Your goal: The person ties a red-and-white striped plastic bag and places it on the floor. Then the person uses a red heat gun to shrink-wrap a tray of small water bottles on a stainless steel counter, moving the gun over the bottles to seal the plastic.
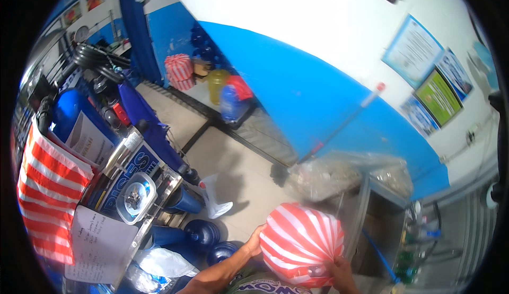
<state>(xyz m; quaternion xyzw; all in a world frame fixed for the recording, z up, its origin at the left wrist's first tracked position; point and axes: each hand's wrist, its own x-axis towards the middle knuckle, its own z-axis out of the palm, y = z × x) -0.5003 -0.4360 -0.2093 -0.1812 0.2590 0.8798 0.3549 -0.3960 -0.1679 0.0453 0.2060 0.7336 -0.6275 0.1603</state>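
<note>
A bulging red-and-white striped plastic bag (297, 238) is held in front of my body at the bottom centre. My left hand (256, 241) clasps its left side, with most of the fingers hidden behind the bag. At the lower right, my right hand (340, 274) is closed on the gathered plastic, where the stripes draw together. What fills the bag cannot be seen.
To the left, a counter carries a clear plastic tub (136, 198) and a written sheet (98, 243). Blue water jugs (202, 233) stand below. A metal sink (382, 230) is at right, beside a large clear bag (323, 177). A broom (339, 127) leans against the wall.
</note>
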